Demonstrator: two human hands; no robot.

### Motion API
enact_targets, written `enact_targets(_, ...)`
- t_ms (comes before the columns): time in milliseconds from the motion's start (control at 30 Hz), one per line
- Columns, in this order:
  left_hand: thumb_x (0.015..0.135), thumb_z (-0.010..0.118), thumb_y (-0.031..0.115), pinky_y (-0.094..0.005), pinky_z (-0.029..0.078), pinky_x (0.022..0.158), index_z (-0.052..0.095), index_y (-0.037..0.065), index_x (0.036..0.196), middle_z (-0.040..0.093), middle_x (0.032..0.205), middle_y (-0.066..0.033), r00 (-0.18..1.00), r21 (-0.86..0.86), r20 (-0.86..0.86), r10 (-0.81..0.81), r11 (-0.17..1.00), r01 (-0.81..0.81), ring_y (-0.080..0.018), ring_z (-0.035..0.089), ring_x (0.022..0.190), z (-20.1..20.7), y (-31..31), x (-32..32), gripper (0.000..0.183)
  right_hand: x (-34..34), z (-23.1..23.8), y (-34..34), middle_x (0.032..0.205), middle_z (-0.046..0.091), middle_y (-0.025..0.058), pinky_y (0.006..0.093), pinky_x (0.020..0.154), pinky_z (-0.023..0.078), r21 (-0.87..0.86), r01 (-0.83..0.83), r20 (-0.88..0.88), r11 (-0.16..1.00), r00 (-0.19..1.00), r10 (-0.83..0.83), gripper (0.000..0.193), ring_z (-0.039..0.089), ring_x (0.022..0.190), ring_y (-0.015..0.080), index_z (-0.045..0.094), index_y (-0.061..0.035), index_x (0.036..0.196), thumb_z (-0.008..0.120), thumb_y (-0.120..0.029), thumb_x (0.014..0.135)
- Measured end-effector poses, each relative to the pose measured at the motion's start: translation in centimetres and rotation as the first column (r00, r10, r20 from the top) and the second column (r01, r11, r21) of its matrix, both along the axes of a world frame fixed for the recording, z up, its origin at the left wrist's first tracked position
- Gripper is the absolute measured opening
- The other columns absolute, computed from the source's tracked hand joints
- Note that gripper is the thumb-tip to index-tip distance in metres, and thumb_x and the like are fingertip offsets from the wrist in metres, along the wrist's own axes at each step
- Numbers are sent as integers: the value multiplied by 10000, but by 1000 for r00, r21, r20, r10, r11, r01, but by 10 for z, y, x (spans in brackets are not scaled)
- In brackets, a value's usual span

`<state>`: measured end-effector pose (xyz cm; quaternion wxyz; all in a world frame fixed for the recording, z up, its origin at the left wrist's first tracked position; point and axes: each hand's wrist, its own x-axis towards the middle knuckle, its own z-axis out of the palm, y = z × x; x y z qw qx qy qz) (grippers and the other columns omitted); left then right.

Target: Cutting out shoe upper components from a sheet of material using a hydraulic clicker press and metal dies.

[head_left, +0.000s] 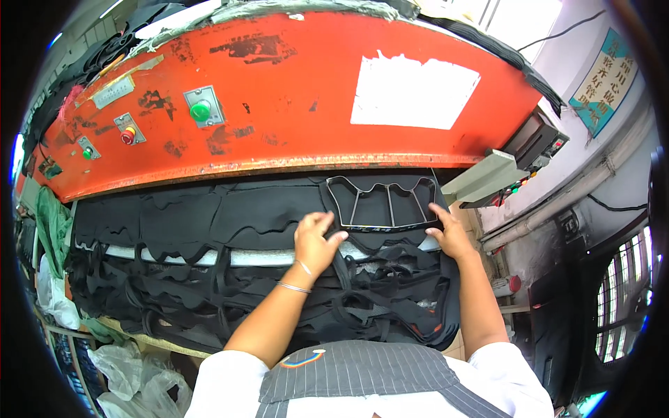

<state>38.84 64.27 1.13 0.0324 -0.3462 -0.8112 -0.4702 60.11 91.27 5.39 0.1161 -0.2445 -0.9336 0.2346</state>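
Observation:
A metal cutting die [390, 202], a wavy-edged steel outline with cross bars, lies on black sheet material [258, 212] below the red machine. My left hand [317, 244] is just left of the die, thumb and fingers apart, holding nothing. At the die's right end is my right hand [451, 235], its thumb and fingers spread at the edge; whether the fingertips press on the metal is hard to tell. Nearer to me, strips of cut black scrap [279, 306] with curved holes lie in a tangled heap.
Across the far side runs a red machine beam [293, 90] with a large green button [200, 111] and a red button [128, 136]. A grey control box [536, 143] juts out at the right. Clear plastic bags [139, 376] sit at the lower left.

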Motion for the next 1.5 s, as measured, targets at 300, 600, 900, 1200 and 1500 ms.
enact_targets(300, 874, 658, 198, -336, 415, 979, 506, -29, 1289, 536, 1279, -185, 830, 469, 210, 516, 692, -549, -243, 532, 1159, 47, -175, -299, 496, -138, 69, -92, 1176, 627, 125, 403, 960, 447, 97, -79, -155, 992, 983, 94, 460, 566, 1120, 310, 613, -66, 1185, 741, -242, 780)
enact_targets(600, 910, 499, 559, -423, 389, 998, 353, -102, 1379, 541, 1265, -274, 378, 294, 8, 926, 359, -886, -397, 523, 1171, 44, -354, -510, 824, -373, 111, -209, 990, 545, 94, 391, 781, 429, 420, -330, -620, 845, 576, 533, 323, 532, 915, 281, 606, -90, 998, 740, -187, 720)
enact_targets(900, 906, 412, 624, -551, 127, 1130, 205, -92, 1422, 347, 1429, -304, 421, 447, 25, 906, 367, -816, -405, 321, 1357, 63, -309, -543, 906, -402, 100, -226, 946, 527, 60, 357, 726, 395, 561, -37, -649, 827, 600, 468, 136, 507, 848, 242, 591, -112, 903, 632, -117, 774)
enact_targets(1200, 973, 536, 208, -371, 390, 1013, 514, -70, 1253, 566, 1257, -185, 906, 320, -183, 382, 894, -312, -270, 532, 1157, 55, -183, -290, 395, -330, 77, -209, 1223, 506, 141, 444, 937, 388, 293, -323, -561, 900, 704, 436, 457, 498, 1079, 340, 569, -116, 1169, 727, -170, 744)
enact_targets(1500, 861, 612, 254, -419, 524, 729, 722, 59, 908, 688, 860, -129, 813, -445, -47, -581, 741, 503, -325, 649, 828, 21, -80, -50, 229, -128, 42, -75, 1250, 551, 163, 479, 943, 423, 284, 367, -231, 886, 923, -308, 562, 510, 1155, 378, 563, -106, 1229, 747, -285, 729)
